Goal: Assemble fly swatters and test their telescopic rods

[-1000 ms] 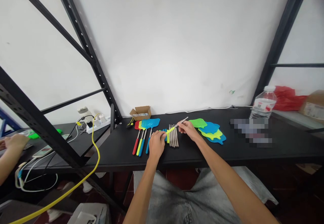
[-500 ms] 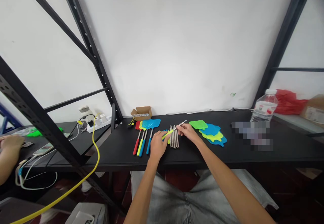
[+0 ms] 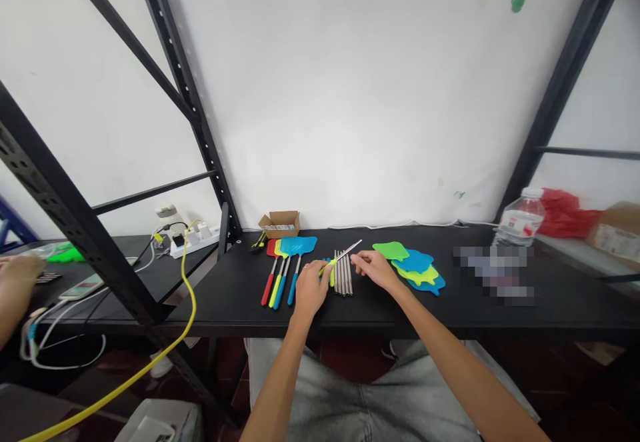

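Your left hand [image 3: 313, 285] pinches a yellow-green handle [image 3: 331, 264], its metal rod [image 3: 350, 249] angled over the table [image 3: 225, 290]. Right hand [image 3: 375, 269] just beside it; can't tell if pinching. Bottle label [image 3: 521, 224] isn't legible.

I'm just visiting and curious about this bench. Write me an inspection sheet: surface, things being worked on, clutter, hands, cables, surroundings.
Surface: black tabletop, with things laid out in groups.
Job's things: four fly swatters at left, loose metal rods in the middle, green, blue and yellow swatter heads at right.
Clutter: open cardboard box, plastic bottle; a pixelated patch hides something.
Hands: left hand grips a yellow handle with a rod in it; right hand is beside that rod, contact unclear.
Cables: yellow cable crosses at left, near a power strip.
Surroundings: white wall, black metal frame, another person's hand at far left.
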Available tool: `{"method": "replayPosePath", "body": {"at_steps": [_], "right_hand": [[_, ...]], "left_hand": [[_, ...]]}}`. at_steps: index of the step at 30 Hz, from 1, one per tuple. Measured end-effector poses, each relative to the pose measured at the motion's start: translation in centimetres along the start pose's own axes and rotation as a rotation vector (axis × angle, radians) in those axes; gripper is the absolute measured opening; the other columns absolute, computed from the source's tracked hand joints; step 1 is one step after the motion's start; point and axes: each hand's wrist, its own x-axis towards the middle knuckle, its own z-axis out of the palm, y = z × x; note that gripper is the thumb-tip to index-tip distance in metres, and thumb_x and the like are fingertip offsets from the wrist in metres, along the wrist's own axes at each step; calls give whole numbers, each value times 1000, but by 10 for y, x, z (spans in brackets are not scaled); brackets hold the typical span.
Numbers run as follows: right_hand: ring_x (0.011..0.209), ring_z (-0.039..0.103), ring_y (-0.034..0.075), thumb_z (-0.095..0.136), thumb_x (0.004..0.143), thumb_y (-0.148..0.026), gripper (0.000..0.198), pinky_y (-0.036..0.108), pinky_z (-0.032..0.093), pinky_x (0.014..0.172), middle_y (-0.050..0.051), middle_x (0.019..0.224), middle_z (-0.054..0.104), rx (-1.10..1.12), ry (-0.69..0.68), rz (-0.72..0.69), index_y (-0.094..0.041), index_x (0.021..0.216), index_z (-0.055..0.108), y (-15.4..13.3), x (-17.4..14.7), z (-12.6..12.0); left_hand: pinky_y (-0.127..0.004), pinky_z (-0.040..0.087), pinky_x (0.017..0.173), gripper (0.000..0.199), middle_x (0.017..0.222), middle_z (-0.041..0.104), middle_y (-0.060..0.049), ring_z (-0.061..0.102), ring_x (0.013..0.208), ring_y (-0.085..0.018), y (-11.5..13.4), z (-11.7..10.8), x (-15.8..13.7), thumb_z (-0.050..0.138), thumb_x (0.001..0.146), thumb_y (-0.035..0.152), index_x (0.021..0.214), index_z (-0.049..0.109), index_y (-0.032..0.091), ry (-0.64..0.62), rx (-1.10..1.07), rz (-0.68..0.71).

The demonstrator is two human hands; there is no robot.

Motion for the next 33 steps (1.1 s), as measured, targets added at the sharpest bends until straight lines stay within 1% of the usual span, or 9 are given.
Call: {"method": "replayPosePath", "body": {"at_steps": [4, 6, 8, 11, 13, 16, 22, 30, 33], "right_hand": [[66, 64, 20, 49, 89, -48, 34, 29, 45, 64, 4, 70, 69, -353, 25, -3, -21, 77, 66, -17, -31, -33], [72, 65, 21, 49, 88, -50, 33, 30, 45, 67, 4, 78, 71, -552, 119, 53, -23, 84, 67, -24, -48, -55], [79, 66, 24, 50, 85, -56, 37, 32, 45, 69, 5, 88, 71, -755, 255, 176, -25, 97, 66, -26, -62, -77], [102, 62, 31, 53, 78, -66, 67, 36, 46, 76, 11, 111, 67, -970, 329, 294, -23, 128, 52, -23, -78, -100], [111, 57, 36, 52, 75, -73, 89, 41, 46, 79, 16, 119, 62, -1054, 305, 381, -18, 143, 37, -17, -83, -105], [113, 55, 40, 49, 71, -78, 105, 46, 46, 82, 20, 121, 60, -1112, 223, 478, -14, 150, 22, -8, -84, -101], [110, 57, 41, 48, 74, -77, 108, 48, 46, 82, 21, 113, 63, -1142, 188, 538, -12, 153, 11, 4, -74, -94], [109, 59, 42, 50, 70, -78, 114, 50, 46, 83, 25, 117, 61, -1075, 184, 570, -8, 152, 12, 6, -66, -109], [110, 59, 42, 52, 69, -77, 111, 49, 46, 84, 27, 119, 60, -1078, 171, 567, -5, 149, 24, 8, -67, -119]], "left_hand": [[-33, 45, 84, 32, 97, 69, -6, 61, 92, -21, -1, 1, 0, 40, 98, 38, 100, 66, 20, 15, -7, -9], [-33, 45, 83, 32, 94, 68, -6, 60, 90, -21, -1, 1, -1, 39, 98, 38, 98, 66, 20, 12, -1, 0], [-32, 44, 81, 32, 92, 68, -6, 60, 89, -21, -1, 1, -1, 39, 98, 38, 96, 65, 21, 14, 9, -2], [-31, 44, 79, 31, 91, 67, -5, 60, 89, -21, -2, 0, -1, 39, 98, 38, 97, 65, 21, 19, 18, -13], [-31, 44, 78, 30, 92, 67, -5, 60, 89, -21, -2, 0, -1, 39, 98, 37, 97, 65, 21, 17, 21, -15], [-30, 43, 78, 29, 92, 67, -5, 60, 89, -21, -2, 0, -2, 39, 98, 36, 97, 65, 21, 15, 26, -19], [-31, 43, 79, 29, 91, 68, -4, 59, 87, -20, -2, 0, -3, 39, 98, 35, 96, 64, 21, 20, 20, -18], [-31, 44, 79, 30, 90, 68, -5, 60, 85, -20, -4, 2, -3, 40, 97, 37, 98, 66, 22, 31, -10, -21], [-32, 44, 82, 29, 89, 68, -5, 60, 86, -20, -4, 3, -3, 41, 97, 37, 97, 66, 22, 40, -7, -23]]}}
